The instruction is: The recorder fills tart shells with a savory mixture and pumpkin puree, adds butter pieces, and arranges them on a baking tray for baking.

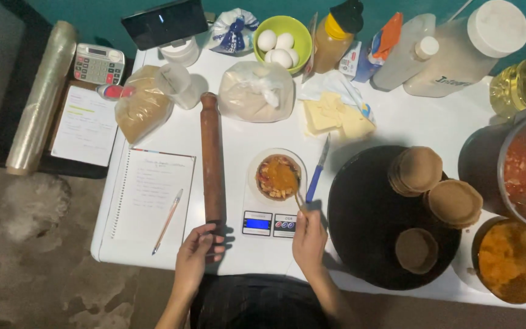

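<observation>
A small pastry shell (279,176) with red and orange filling sits on a white kitchen scale (271,222). My right hand (308,240) holds a thin utensil (299,200) whose tip reaches into the shell's near edge. My left hand (196,253) rests on the table's front edge, fingers loosely curled, just below the end of a wooden rolling pin (212,159). It holds nothing that I can see.
A blue-handled knife (317,170) lies right of the scale. A dark round tray (366,219) carries several empty shells. Pots of red filling (523,172) and orange filling (511,261) stand at right. A notebook (150,195) with a pen lies at left. Butter, eggs, flour bags and bottles line the back.
</observation>
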